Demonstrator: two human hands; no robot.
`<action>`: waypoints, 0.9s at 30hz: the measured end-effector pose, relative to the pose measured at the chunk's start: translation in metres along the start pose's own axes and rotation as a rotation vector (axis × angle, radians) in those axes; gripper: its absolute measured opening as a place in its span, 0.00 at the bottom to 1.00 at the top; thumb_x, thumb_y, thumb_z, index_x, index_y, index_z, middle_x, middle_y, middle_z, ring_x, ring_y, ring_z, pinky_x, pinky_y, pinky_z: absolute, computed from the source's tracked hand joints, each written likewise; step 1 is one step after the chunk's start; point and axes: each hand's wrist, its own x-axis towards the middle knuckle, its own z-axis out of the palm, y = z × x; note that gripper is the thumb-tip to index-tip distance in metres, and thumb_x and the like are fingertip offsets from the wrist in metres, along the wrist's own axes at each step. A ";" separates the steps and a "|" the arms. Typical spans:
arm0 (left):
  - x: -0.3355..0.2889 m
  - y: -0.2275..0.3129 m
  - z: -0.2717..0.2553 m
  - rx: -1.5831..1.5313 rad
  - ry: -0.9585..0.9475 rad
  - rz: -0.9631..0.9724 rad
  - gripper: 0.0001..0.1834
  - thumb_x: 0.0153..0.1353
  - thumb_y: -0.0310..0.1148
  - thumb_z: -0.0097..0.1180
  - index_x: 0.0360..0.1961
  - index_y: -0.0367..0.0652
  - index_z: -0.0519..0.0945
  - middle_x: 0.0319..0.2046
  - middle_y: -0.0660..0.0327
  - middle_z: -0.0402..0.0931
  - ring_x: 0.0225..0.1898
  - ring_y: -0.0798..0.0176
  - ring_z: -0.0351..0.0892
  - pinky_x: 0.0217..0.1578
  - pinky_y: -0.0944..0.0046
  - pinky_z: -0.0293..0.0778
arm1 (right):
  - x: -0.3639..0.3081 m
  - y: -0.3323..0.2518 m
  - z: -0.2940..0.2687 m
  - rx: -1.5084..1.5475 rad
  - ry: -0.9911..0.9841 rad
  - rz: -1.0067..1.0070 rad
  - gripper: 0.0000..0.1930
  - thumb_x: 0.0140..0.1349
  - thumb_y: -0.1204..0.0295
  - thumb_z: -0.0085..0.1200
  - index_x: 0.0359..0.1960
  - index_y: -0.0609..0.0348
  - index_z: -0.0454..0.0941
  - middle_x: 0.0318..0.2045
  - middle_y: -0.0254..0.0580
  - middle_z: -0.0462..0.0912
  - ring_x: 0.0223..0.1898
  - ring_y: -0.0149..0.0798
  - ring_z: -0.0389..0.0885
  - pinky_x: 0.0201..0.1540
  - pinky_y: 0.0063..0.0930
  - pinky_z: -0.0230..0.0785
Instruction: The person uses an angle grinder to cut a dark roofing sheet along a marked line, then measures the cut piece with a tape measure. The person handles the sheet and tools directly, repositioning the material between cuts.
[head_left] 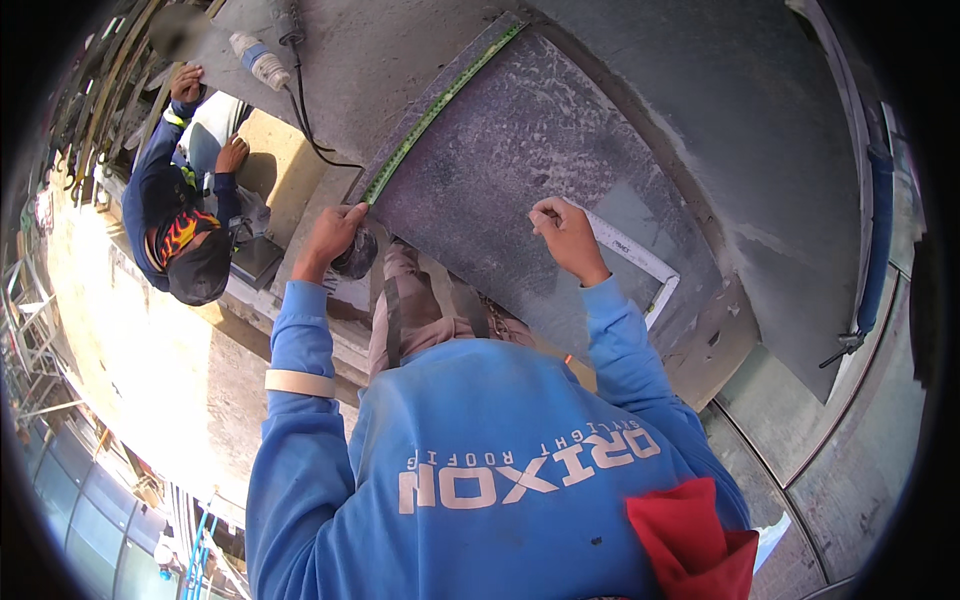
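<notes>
A dark, scuffed grey sheet lies in front of me. My left hand pinches the near end of a green measuring tape, which stretches along the sheet's left edge to its far corner. Right beneath that hand is a dark rounded thing that I cannot make out. Over the sheet, my right hand is closed with its fingertips together; whatever may be in them is too small to see. Beside it a white L-shaped square lies flat on the sheet, partly behind my right hand and sleeve.
A co-worker in dark clothing and a flame-patterned cap crouches at the left. A white and blue cable connector with a black cable lies beyond the tape. A larger grey sheet and a blue padded pole are at the right.
</notes>
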 end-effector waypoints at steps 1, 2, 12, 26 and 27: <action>-0.008 0.001 -0.002 0.035 0.000 -0.043 0.29 0.73 0.53 0.54 0.32 0.34 0.85 0.25 0.54 0.81 0.31 0.61 0.80 0.38 0.55 0.74 | 0.002 -0.004 0.003 -0.028 -0.014 0.012 0.12 0.70 0.66 0.58 0.44 0.64 0.82 0.33 0.42 0.85 0.36 0.34 0.82 0.41 0.33 0.74; -0.011 -0.004 -0.001 -0.019 0.003 -0.028 0.28 0.73 0.53 0.54 0.32 0.34 0.85 0.24 0.55 0.80 0.30 0.62 0.79 0.37 0.56 0.74 | 0.003 -0.008 0.007 -0.060 -0.023 0.025 0.12 0.70 0.66 0.58 0.44 0.64 0.82 0.33 0.42 0.85 0.36 0.35 0.82 0.41 0.33 0.74; -0.012 -0.004 -0.007 -0.168 -0.138 0.037 0.26 0.73 0.48 0.53 0.32 0.32 0.86 0.22 0.57 0.80 0.28 0.65 0.76 0.36 0.58 0.73 | 0.051 -0.066 0.055 -0.465 -0.037 -0.293 0.16 0.69 0.69 0.58 0.55 0.60 0.81 0.55 0.51 0.80 0.53 0.47 0.81 0.54 0.40 0.74; -0.002 -0.016 0.001 -0.401 -0.190 0.111 0.19 0.74 0.38 0.57 0.33 0.31 0.85 0.29 0.63 0.85 0.33 0.72 0.76 0.38 0.64 0.74 | 0.134 -0.081 0.109 -1.059 -0.099 -0.572 0.27 0.72 0.73 0.44 0.72 0.42 0.70 0.78 0.42 0.59 0.79 0.50 0.51 0.77 0.60 0.48; -0.003 -0.013 0.002 -0.411 -0.181 0.091 0.19 0.74 0.39 0.57 0.33 0.31 0.85 0.28 0.63 0.85 0.33 0.72 0.76 0.38 0.64 0.73 | 0.133 -0.080 0.108 -1.049 -0.098 -0.570 0.27 0.73 0.73 0.44 0.73 0.42 0.69 0.78 0.41 0.58 0.80 0.50 0.51 0.77 0.60 0.47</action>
